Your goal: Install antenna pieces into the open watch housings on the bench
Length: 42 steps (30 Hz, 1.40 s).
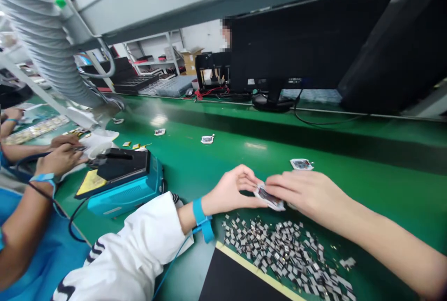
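Observation:
Between my two hands, over the green bench, is a small white-framed piece with a dark circuit board in it (270,199). My left hand (232,188) pinches its left end, thumb below and fingers above; a blue wrist strap (201,217) circles that wrist. From the right, my right hand (303,194) closes its fingers over the piece's upper right side, and its thumb is hidden. Just below both hands spreads a pile of small silvery rectangular parts (279,245). A similar white-framed board (301,164) lies behind my right hand.
Two more white-framed boards (207,139) lie further back. A blue and black soldering unit (125,184) stands at left, near a co-worker's hands (64,157). A ribbed duct (52,36) hangs above. A monitor (289,50) stands at the back; a yellow-edged black mat (240,275) lies in front.

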### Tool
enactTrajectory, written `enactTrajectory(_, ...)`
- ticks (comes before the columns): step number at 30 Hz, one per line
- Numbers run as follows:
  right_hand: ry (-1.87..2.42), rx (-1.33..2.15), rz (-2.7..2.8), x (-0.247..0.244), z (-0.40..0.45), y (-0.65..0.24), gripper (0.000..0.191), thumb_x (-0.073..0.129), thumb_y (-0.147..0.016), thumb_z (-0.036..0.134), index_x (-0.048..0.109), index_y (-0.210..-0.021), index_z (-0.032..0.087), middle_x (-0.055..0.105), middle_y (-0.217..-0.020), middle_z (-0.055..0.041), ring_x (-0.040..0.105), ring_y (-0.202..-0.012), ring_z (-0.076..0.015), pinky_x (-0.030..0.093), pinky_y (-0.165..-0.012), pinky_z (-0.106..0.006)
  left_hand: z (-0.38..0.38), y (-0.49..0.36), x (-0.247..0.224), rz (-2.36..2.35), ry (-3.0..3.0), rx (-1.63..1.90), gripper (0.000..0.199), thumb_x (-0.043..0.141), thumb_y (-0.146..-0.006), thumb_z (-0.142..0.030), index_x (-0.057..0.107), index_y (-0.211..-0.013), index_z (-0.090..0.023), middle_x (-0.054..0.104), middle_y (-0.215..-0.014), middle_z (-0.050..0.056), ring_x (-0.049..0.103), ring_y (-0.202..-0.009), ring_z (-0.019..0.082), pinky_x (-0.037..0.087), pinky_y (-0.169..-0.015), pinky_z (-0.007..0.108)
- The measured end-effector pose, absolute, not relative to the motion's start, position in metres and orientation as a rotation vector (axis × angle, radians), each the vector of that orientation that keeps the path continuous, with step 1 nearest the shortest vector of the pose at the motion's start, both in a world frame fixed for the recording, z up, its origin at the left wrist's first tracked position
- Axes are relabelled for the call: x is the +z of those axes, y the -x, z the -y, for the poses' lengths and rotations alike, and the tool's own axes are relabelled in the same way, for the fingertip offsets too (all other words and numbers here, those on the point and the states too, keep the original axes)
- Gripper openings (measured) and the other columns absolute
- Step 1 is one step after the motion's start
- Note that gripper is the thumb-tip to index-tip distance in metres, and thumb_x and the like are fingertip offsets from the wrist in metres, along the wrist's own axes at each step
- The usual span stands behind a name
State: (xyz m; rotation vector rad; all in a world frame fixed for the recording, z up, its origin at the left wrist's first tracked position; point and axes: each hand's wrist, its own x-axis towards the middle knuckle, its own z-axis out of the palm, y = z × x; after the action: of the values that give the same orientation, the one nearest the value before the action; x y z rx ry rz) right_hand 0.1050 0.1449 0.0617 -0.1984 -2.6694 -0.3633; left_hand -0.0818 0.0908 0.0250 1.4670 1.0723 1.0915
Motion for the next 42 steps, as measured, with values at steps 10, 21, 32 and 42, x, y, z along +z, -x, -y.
enactTrajectory(10,0.98,0.242,2.568,0.049,-0.256,0.039,0.024,0.047,-0.083,0.025,0.052,-0.105,0.016,0.053,-0.108,-0.0057,0.05,-0.097,-0.0164,0.041,-0.086,-0.038,-0.167,0.174,-0.022,-1.824,-1.742,1.196,0.029,0.049,-0.082,-0.031,0.049,-0.104,-0.013,0.052,-0.104,0.007,0.052,-0.095,0.018,0.045,-0.082,0.04)
enactTrajectory(21,1.032,0.414,2.777,0.003,-0.277,0.12,0.027,0.046,-0.084,0.032,0.051,-0.104,0.016,0.052,-0.106,-0.0063,0.052,-0.092,-0.0153,0.045,-0.08,-0.035,-0.176,0.184,-0.023,-2.046,-1.92,0.829,0.027,0.047,-0.083,-0.032,0.051,-0.101,-0.013,0.053,-0.102,0.007,0.053,-0.09,0.016,0.046,-0.079,0.037)
enactTrajectory(32,1.158,0.328,2.634,0.05,-0.246,0.032,0.025,0.046,-0.083,0.033,0.054,-0.097,0.014,0.054,-0.101,-0.0055,0.051,-0.092,-0.0153,0.043,-0.082,-0.037,-0.182,0.183,-0.014,-2.031,-1.947,0.932,0.029,0.047,-0.083,-0.032,0.048,-0.105,-0.014,0.051,-0.107,0.008,0.052,-0.095,0.018,0.045,-0.082,0.039)
enactTrajectory(42,1.03,0.437,2.64,0.017,-0.125,-0.114,0.008,0.058,-0.072,0.022,0.06,-0.079,0.019,0.061,-0.091,-0.0043,0.054,-0.087,-0.0179,0.042,-0.078,-0.036,-0.061,0.136,0.009,-1.012,-2.386,0.715,0.022,0.043,-0.083,-0.017,0.062,-0.092,-0.024,0.064,-0.093,0.001,0.058,-0.089,0.011,0.045,-0.083,0.021)
